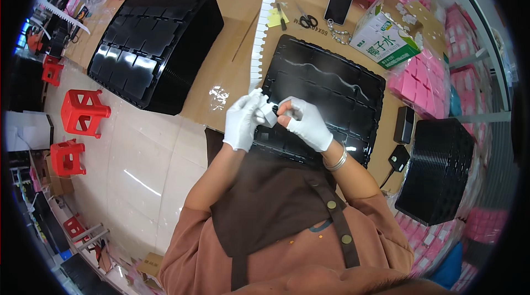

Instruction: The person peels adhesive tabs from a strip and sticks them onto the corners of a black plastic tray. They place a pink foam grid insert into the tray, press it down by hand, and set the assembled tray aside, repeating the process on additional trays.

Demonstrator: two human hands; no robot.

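Between both gloved hands (274, 119), pinched: small white piece (268, 111).

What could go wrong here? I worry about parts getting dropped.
The small white part is pinched between both white-gloved hands, left hand and right hand, near the edge of the black compartment tray; a slip could send it to the floor. The long white notched strip overhangs the work and might snag.
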